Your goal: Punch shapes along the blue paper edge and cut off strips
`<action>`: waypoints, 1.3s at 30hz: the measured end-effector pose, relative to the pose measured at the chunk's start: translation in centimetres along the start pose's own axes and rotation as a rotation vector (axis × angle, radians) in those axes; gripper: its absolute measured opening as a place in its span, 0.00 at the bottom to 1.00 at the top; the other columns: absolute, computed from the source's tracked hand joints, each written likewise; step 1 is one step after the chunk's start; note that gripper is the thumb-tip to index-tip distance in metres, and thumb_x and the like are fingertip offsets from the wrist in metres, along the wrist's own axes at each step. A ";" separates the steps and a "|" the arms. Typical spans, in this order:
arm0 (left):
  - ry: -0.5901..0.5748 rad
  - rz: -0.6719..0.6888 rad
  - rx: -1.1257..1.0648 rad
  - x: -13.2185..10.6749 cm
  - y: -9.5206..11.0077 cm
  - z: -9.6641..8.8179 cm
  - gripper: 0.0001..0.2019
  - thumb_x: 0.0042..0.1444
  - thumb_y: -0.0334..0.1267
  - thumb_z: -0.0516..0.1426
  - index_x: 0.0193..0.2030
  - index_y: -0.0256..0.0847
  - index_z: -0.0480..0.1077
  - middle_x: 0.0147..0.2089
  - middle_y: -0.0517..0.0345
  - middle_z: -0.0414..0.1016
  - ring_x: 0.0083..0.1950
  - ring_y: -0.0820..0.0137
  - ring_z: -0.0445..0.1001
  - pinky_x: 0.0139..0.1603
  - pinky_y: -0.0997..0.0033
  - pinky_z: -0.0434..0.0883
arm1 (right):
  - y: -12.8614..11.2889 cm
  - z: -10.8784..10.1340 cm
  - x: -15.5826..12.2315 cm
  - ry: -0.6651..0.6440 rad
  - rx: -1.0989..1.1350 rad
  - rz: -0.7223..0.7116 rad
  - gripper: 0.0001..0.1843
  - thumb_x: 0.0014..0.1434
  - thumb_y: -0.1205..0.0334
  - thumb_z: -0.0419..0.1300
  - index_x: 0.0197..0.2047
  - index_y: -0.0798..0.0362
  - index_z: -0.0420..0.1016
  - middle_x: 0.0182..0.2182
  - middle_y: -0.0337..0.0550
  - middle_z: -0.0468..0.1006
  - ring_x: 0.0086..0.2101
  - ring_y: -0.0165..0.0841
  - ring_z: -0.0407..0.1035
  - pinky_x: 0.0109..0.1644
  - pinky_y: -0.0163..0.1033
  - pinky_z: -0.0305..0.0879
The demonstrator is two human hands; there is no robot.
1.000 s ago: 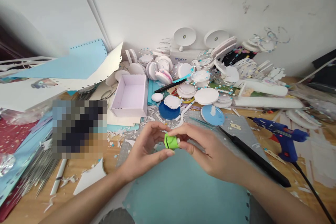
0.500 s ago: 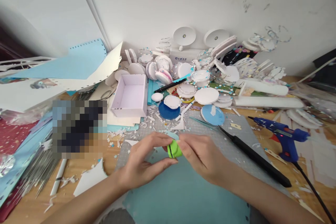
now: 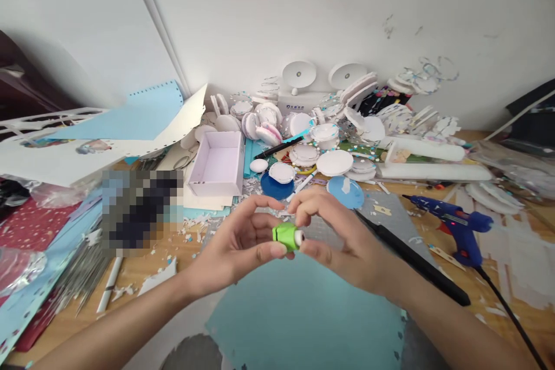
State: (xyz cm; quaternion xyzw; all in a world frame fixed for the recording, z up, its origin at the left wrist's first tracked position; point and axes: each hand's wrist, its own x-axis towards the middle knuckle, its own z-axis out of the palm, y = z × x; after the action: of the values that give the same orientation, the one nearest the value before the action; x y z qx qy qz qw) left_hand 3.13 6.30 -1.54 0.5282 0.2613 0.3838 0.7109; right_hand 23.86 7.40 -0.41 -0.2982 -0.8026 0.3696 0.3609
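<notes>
A small bright green punch-like tool with a white round end is held between both hands above a light blue sheet. My left hand pinches it from the left with thumb below and fingers curled above. My right hand grips its right end with thumb and fingers. Both hands hover over the grey cutting mat.
A blue glue gun and a long black tool lie to the right. An open white box, several white and blue foam discs and paper scraps crowd the back. Blue and white sheets and metal rods lie left.
Both hands lifted the green tool slightly and turned it so its white end faces right; the camera view tilted down a little.
</notes>
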 end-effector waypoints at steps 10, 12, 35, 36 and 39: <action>0.124 -0.050 0.247 1.7 0.7 0.3 0.19 0.58 0.48 0.57 0.51 0.40 0.61 0.39 0.53 0.75 0.39 0.66 0.76 0.43 0.64 0.72 | -0.1 -0.9 0.4 0.131 0.345 0.216 0.10 0.56 0.58 0.63 0.40 0.49 0.68 0.39 0.40 0.71 0.41 0.33 0.67 0.45 0.40 0.64; 0.232 -0.073 0.580 1.6 0.0 -0.3 0.15 0.60 0.49 0.55 0.46 0.40 0.65 0.40 0.52 0.75 0.41 0.65 0.74 0.43 0.64 0.71 | -0.1 -1.2 0.7 0.200 0.476 0.318 0.11 0.56 0.58 0.64 0.38 0.49 0.65 0.35 0.38 0.71 0.35 0.30 0.67 0.39 0.37 0.64; 0.206 -0.210 0.387 1.4 -4.0 -1.6 0.13 0.55 0.47 0.59 0.38 0.37 0.68 0.29 0.61 0.66 0.29 0.74 0.64 0.28 0.77 0.63 | 2.1 -1.0 1.5 0.161 0.817 0.644 0.14 0.48 0.54 0.69 0.34 0.52 0.75 0.32 0.38 0.74 0.32 0.28 0.70 0.39 0.34 0.71; 0.205 -0.215 0.367 1.4 -4.1 -1.8 0.14 0.55 0.47 0.59 0.38 0.37 0.68 0.28 0.62 0.65 0.28 0.75 0.63 0.26 0.78 0.62 | 2.2 -0.9 1.5 0.163 0.807 0.654 0.14 0.48 0.54 0.69 0.34 0.53 0.75 0.31 0.37 0.74 0.32 0.27 0.70 0.38 0.34 0.70; 0.221 -0.185 0.340 1.4 -4.6 -2.1 0.14 0.57 0.48 0.58 0.38 0.38 0.67 0.27 0.63 0.63 0.27 0.76 0.61 0.24 0.79 0.59 | 2.6 -0.6 1.5 0.166 0.783 0.659 0.14 0.48 0.55 0.69 0.37 0.52 0.76 0.31 0.36 0.73 0.29 0.25 0.68 0.35 0.32 0.68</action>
State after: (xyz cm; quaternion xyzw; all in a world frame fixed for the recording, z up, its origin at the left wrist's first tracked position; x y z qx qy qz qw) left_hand 3.52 7.91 -6.53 0.5689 0.4460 0.3232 0.6108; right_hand 24.05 10.17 -1.76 -0.4059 -0.4364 0.7114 0.3723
